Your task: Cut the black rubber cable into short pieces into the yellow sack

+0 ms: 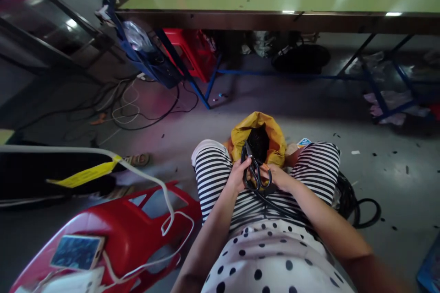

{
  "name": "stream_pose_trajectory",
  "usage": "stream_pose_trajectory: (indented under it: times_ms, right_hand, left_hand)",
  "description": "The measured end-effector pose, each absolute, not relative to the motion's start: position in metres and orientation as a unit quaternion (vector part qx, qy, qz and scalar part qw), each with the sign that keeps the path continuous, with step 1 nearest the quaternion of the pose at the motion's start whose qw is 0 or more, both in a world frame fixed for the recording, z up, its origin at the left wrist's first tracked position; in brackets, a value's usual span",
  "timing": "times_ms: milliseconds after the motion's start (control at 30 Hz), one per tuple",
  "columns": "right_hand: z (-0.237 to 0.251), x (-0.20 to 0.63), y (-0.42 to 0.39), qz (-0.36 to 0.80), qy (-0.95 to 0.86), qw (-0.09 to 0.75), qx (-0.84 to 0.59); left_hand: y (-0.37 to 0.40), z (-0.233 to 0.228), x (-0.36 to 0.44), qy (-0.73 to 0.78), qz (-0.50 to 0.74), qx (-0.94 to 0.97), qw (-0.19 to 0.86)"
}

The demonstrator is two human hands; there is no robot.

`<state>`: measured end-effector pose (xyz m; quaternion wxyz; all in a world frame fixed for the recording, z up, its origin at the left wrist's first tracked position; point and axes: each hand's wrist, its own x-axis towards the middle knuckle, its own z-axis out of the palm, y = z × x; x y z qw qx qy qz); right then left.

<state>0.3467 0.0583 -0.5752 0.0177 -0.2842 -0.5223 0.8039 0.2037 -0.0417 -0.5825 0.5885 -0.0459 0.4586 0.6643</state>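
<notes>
Left hand [237,175]: we close our fingers on the black steel scissors [253,169].
Right hand [277,176]: fingers curled around the loops.
Handling: probably heavy, stiff; grip the loops.

Scissors' [253,168] blade tips lost against dark contents of yellow bag [271,135]; right hand's [279,176] fingertips hidden; phone [77,252] screen blurred, near left.
</notes>
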Motion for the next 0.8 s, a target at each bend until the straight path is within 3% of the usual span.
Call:
stream_pose_trajectory:
  times_ms: [300, 600, 800]
  right_hand:
    - [-0.571, 0.353, 0.031, 0.915, -0.335, 0.01, -0.225]
    - [-0.564, 0.354, 0.07, 0.831, -0.414, 0.168, -0.331]
    - [-0.575, 0.352, 0.075, 0.787, -0.429, 0.18, -0.405]
  left_hand:
    - [-0.046, -0.585, 0.204, 0.461, 0.635, 0.052, 0.617]
    - [0.001, -0.576, 0.197, 0.499, 0.683, -0.012, 0.533]
    - [0.007, -0.567, 0.156, 0.602, 0.624, 0.214, 0.449]
